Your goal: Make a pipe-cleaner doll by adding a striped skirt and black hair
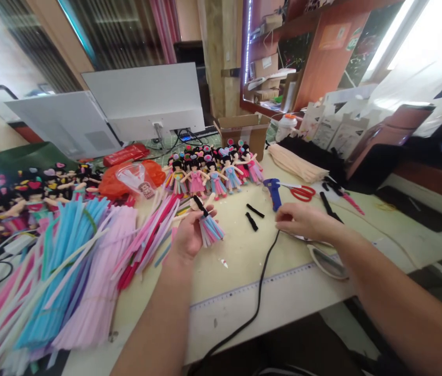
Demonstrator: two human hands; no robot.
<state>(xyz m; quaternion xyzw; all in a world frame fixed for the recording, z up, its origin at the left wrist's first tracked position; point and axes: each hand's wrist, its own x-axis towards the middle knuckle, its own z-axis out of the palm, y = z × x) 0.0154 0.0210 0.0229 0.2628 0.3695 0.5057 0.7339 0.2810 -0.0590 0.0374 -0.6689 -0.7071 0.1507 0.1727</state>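
My left hand [190, 235] is closed around a small doll [210, 228] made of fuzzy stems, with a pink, blue and lilac skirt and a black strip along its top. To the right, my right hand [303, 219] has its fingers curled together at the lower end of a blue glue gun [272, 194]. A black cord [262, 282] runs out from under these fingers towards the table's front edge. What the fingertips hold, if anything, is hidden. Between the hands lie two short black fuzzy pieces [251, 221].
Finished dolls [213, 175] stand in rows before a cardboard box [242, 129]. Bundles of coloured fuzzy stems [64, 261] fill the left side. Red-handled scissors [303, 193] lie beyond my right hand; a ruler [244, 292] runs along the front. Monitors [146, 102] stand behind.
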